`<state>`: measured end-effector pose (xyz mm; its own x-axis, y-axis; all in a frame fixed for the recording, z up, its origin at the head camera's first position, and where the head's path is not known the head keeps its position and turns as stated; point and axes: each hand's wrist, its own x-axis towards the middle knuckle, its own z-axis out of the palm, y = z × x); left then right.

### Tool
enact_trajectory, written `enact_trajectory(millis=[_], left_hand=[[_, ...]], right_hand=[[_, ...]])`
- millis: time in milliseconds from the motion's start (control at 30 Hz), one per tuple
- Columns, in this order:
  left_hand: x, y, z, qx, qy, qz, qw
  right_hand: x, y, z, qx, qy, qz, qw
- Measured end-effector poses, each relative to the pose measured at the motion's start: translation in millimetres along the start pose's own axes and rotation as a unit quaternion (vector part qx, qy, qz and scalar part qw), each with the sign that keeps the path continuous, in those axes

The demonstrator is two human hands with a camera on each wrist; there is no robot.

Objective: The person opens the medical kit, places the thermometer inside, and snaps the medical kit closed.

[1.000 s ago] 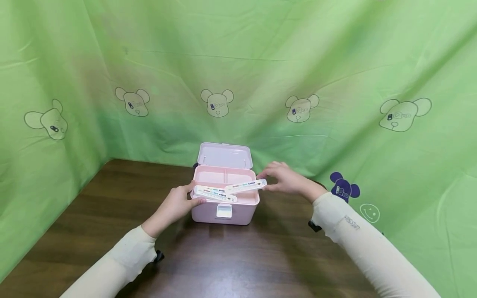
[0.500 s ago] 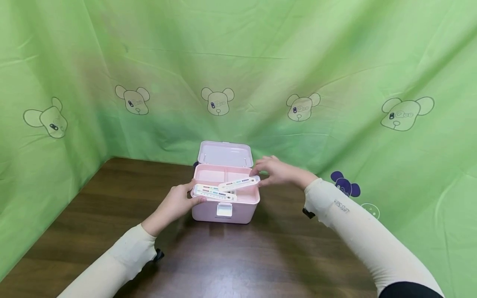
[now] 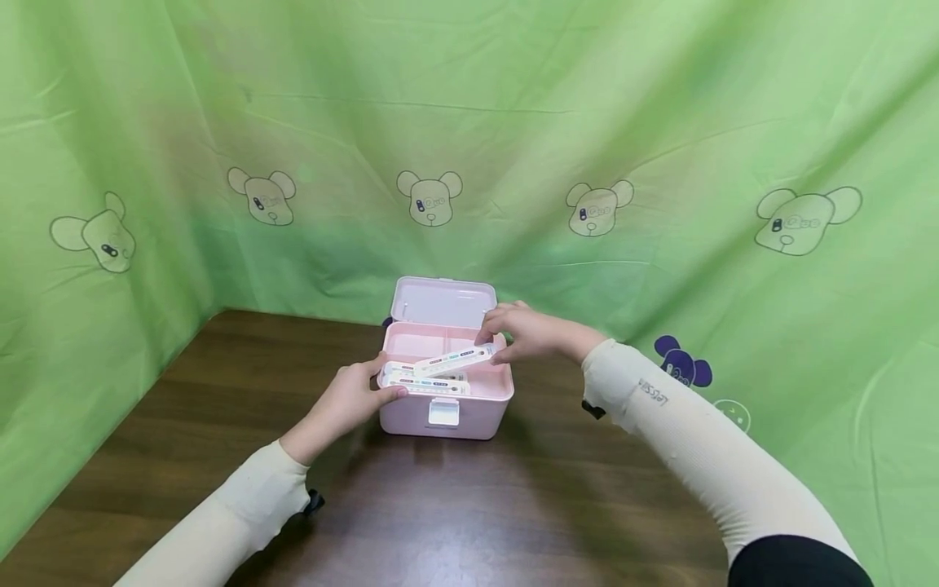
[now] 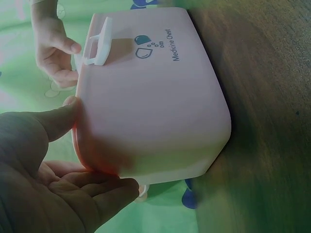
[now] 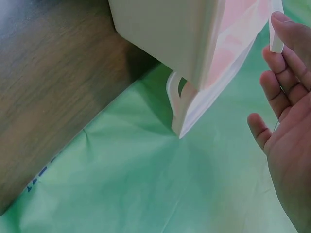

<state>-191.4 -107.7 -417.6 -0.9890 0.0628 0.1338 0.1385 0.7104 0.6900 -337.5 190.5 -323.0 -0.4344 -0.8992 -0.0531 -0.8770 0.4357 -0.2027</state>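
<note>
A pink medicine chest (image 3: 411, 420) stands on the table with its lid (image 3: 443, 302) tipped open at the back. My left hand (image 3: 350, 399) holds its front left corner, thumb at the front rim and fingers along the side, as the left wrist view shows. Between the thumb and fingers of my right hand (image 3: 531, 333) is the right end of a slim white case (image 3: 455, 360) with coloured print, pinched and slanting over the open chest. Below it, at the front of the chest's top, lie similar white cases (image 3: 425, 385). Their undersides are hidden.
A divided pink compartment (image 3: 414, 341) forms the back of the chest's top. A white latch (image 3: 443, 412) hangs on the front wall. The brown wooden table (image 3: 433, 514) ends at a green curtain (image 3: 513, 98) printed with bear heads.
My right hand has moved left and slightly away over the chest, taking the pinched white case along above the others. My left hand stays at the corner.
</note>
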Motion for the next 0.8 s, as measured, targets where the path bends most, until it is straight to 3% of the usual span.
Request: enact_trajectory(millis=[267, 500, 800], left_hand=[[0.1, 1.1, 0.4, -0.002, 0.003, 0.007, 1.0000], [0.9, 0.8, 0.1, -0.001, 0.003, 0.004, 1.0000], [1.4, 0.0, -2.8, -0.004, -0.003, 0.007, 1.0000]], right_hand=[[8.9, 0.1, 6.0, -0.012, -0.019, -0.005, 0.9997], [18.1, -2.7, 19.5, -0.011, 0.000, -0.032, 0.9994], [19.4, -9.4, 33.0, -0.017, 0.016, -0.018, 0.9996]])
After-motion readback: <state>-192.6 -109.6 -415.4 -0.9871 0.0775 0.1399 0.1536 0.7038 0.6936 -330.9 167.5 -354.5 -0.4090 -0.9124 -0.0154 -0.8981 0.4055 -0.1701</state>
